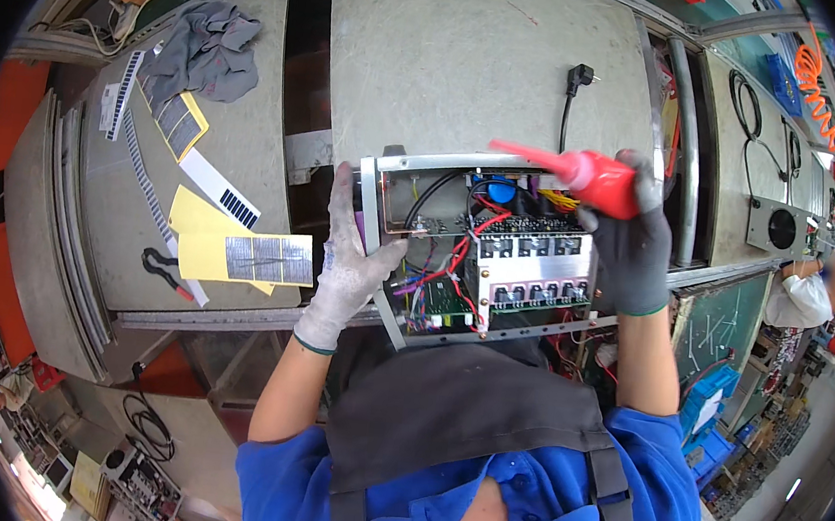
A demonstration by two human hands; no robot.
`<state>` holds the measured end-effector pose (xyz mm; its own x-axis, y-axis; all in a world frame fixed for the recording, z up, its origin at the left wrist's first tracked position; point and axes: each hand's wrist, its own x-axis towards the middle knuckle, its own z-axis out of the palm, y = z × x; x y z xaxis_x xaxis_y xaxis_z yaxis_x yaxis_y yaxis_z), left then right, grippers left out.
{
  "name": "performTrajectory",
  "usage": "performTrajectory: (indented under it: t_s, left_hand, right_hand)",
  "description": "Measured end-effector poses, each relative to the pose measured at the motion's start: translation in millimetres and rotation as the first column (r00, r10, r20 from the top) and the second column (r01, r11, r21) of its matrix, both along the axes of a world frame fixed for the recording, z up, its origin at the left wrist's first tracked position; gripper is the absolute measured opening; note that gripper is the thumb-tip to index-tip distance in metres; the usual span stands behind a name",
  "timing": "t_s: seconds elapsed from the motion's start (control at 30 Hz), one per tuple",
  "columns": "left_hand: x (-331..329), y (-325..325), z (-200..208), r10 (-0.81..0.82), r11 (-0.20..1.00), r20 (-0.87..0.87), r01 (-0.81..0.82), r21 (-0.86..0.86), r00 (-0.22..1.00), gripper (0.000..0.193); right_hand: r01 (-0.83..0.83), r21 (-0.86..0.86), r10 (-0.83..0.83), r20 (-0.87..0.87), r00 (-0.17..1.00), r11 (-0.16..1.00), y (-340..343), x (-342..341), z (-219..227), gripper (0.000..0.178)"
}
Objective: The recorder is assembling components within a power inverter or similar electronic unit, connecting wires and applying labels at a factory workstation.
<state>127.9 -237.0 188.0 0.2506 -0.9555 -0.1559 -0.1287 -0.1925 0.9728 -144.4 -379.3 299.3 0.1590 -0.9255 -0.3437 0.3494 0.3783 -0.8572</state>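
Head view: what is seen to be largest, and where is the work placed?

– A broad grey worktop (486, 66) is shown. At its near edge an open, silver metal-framed electronics chassis (486, 259) is set, its long axis laid left to right.

– How is it placed from the hands?

– It is flanked by both. The left end post is straddled by the white-gloved left hand (348, 272), thumb and fingers apart; whether the post is squeezed cannot be told. By the far right corner, the grip of the dark-gloved right hand (634, 251) is clamped around a glossy red squeeze bottle (601, 183).

– Which relation is judged to matter most?

– The bottle's: the chassis interior is found to its left and nearer the body, with the right hand closer to it. The long, tapered red nozzle (523, 153) is pointed left, across the far rail in view; its height cannot be judged.

– And the interior's look?

– A pale silver block (535, 263) is lined with two rows of black components, red wires (459, 255) are bunched beside it, and a round blue part (502, 190) is seen beyond.
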Motion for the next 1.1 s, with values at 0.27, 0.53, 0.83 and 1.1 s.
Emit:
performTrajectory:
  t_s: [0.27,0.53,0.83,1.1]
  left_hand:
    - [-16.3,10.6,4.9,0.149,0.981,0.006,-0.148,0.127,0.989,0.102]
    - [-16.4,14.3,-2.0,0.162,0.979,0.044,-0.166,0.118,0.986,0.100]
    - [-14.4,11.9,5.5,0.134,0.980,0.033,-0.137,0.142,0.990,0.101]
    - [-15.9,13.9,-0.7,0.152,0.982,0.028,-0.154,0.112,0.988,0.100]
  right_hand:
    - [-0.535,-0.465,0.062,-0.711,0.700,0.706,-4.6,45.0,9.8,0.022]
    - [-0.611,-0.523,0.009,-0.756,0.655,0.594,-7.6,70.1,-1.2,0.021]
    - [-0.633,-0.569,-0.053,-0.764,0.643,0.525,-4.2,81.1,-0.7,0.022]
    - [-0.656,-0.600,-0.070,-0.760,0.646,0.457,-6.7,78.9,-0.9,0.021]
